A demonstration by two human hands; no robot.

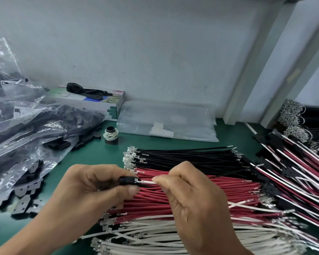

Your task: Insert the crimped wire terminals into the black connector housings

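Note:
My left hand (pixel 92 188) grips a black connector housing (pixel 126 180) between thumb and fingers. My right hand (pixel 188 196) pinches a white wire (pixel 145 181) just right of the housing; its metal terminal sits at the housing's opening, and a black wire runs from the housing too. Below the hands lie bundles of black wires (pixel 188 159), red wires (pixel 234 188) and white wires (pixel 155 234), their crimped terminals pointing left.
Clear bags of black housings (pixel 26 129) fill the left side, with loose housings (pixel 26 196) spilled on the green mat. Finished harnesses (pixel 293 172) pile at the right. A box (pixel 92 100), a small black spool (pixel 110 135) and a clear bag (pixel 166 120) sit by the wall.

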